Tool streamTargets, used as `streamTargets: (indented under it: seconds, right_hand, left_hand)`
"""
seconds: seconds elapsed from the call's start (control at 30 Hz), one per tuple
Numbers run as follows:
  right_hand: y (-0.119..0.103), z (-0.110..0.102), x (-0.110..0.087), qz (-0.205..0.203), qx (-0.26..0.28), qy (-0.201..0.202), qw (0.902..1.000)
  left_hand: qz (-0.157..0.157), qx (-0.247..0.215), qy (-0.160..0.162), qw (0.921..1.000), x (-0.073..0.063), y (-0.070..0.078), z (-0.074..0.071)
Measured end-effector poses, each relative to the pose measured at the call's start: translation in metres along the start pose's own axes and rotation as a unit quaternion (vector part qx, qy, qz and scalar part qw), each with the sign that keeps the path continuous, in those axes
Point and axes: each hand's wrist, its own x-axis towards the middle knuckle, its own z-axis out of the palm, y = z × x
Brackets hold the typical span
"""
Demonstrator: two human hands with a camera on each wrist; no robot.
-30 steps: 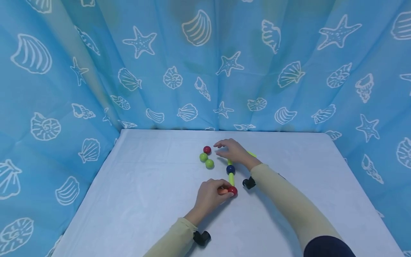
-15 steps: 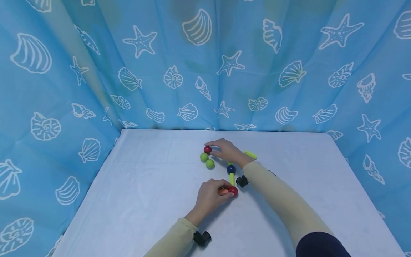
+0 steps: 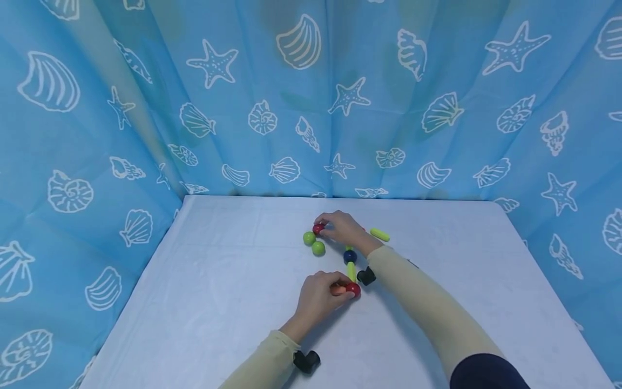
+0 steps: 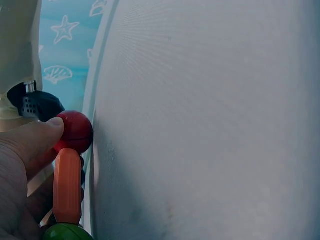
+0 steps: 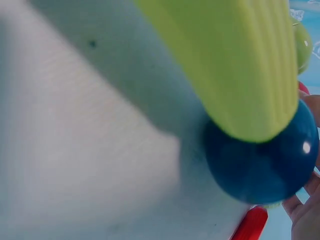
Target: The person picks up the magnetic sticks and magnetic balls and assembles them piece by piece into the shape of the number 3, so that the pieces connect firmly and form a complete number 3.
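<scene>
Near the middle of the table, my left hand (image 3: 317, 294) pinches a red ball (image 3: 353, 290) between thumb and fingers. An orange rod (image 4: 67, 185) joins that ball to a green ball (image 4: 67, 233), seen in the left wrist view. From the same red ball a yellow-green rod (image 3: 351, 272) runs back to a dark blue ball (image 3: 350, 256). Further back, my right hand (image 3: 342, 228) holds another red ball (image 3: 318, 229) by the fingertips. In the right wrist view the yellow-green rod (image 5: 235, 70) and blue ball (image 5: 262, 165) fill the foreground, partly covering the right hand.
Two green balls (image 3: 309, 238) lie left of my right hand. Behind the right wrist is a loose yellow-green rod (image 3: 379, 234). A red rod (image 5: 251, 225) shows low in the right wrist view. A blue shell-print curtain (image 3: 311, 108) surrounds the white table (image 3: 218, 302).
My right hand has reached left to the back red ball, taken hold of it and shifted it slightly right. The left hand stays on its red ball.
</scene>
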Motion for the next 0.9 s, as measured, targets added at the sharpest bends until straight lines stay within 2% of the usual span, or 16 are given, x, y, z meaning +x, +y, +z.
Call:
streamTargets:
  seconds: [0.33, 0.63, 0.9]
  right_hand:
    - [0.021, -0.011, -0.012, 0.013, 0.024, 0.040, 0.9988]
    - [0.034, -0.020, -0.023, 0.034, 0.055, 0.040, 0.9971]
    - [0.044, -0.024, -0.033, 0.053, 0.053, 0.048, 0.9960]
  left_hand:
    - [-0.003, 0.001, 0.005, 1.0000, -0.001, 0.001, 0.001]
    - [-0.012, 0.003, 0.009, 0.9999, -0.002, 0.003, 0.002]
    - [-0.012, 0.011, 0.011, 0.9998, -0.001, 0.003, 0.003]
